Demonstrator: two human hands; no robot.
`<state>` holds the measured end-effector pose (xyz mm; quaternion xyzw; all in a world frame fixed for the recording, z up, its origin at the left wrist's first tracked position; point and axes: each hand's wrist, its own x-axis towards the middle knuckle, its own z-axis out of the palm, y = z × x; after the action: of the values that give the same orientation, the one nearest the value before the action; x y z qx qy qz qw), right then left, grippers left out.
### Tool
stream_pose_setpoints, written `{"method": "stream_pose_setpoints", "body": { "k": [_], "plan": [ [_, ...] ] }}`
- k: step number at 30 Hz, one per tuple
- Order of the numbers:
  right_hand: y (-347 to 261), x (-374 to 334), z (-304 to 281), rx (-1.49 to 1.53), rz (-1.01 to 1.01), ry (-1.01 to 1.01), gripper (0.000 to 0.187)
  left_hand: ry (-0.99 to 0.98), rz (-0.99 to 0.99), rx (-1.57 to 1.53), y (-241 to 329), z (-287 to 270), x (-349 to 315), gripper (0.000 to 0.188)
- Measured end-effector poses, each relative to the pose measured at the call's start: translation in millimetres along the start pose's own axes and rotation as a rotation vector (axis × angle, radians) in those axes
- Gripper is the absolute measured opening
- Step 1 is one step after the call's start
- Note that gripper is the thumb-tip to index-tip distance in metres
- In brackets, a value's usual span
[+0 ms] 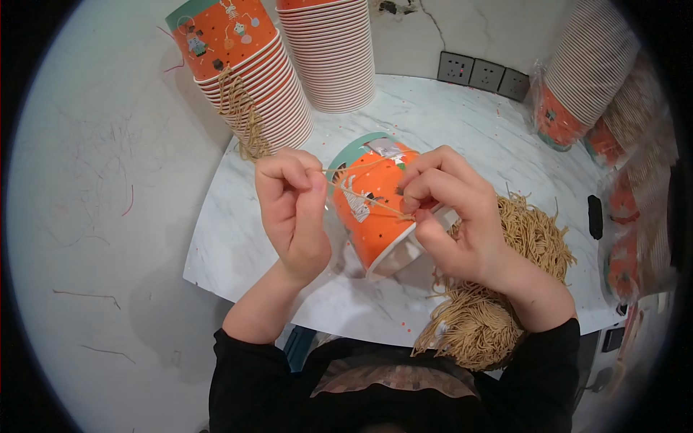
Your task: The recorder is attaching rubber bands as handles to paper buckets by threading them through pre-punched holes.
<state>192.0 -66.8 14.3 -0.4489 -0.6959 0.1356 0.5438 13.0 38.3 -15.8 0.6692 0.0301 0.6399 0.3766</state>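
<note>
Two hands work over a white marble table [238,238]. The left hand [292,213] pinches one end of a thin tan string [364,198] with its fingers closed tight. The right hand [451,216] pinches the other end against an orange paper cup [375,209], which lies tilted on its side between both hands. A big bundle of tan strings [498,289] sits just under the right wrist. Tall stacks of cups [289,72] stand behind.

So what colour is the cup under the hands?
Orange cup with a teal band and small cartoon figures; head view.
</note>
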Motion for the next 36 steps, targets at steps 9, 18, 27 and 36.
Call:
{"method": "stream_pose_setpoints", "body": {
  "k": [9, 18, 27, 36],
  "plan": [
    [4.9, 3.1, -3.2, 0.027, -0.102, -0.069, 0.01, 0.044, -0.099, -0.087, -0.5, 0.3, 0.3, 0.013],
    [8.7, 1.5, -2.8, 0.067, -0.135, -0.093, 0.013, 0.044, -0.129, -0.123, -1.6, 3.4, 0.5, 0.012],
    [5.2, 2.0, -3.8, 0.067, -0.15, -0.143, 0.013, -0.003, -0.154, -0.105, -5.9, 3.1, 2.3, 0.01],
    [4.6, 1.8, -3.6, 0.012, -0.146, -0.171, 0.011, -0.006, -0.227, -0.019, -6.5, 2.6, 2.5, 0.011]
  ]
}}
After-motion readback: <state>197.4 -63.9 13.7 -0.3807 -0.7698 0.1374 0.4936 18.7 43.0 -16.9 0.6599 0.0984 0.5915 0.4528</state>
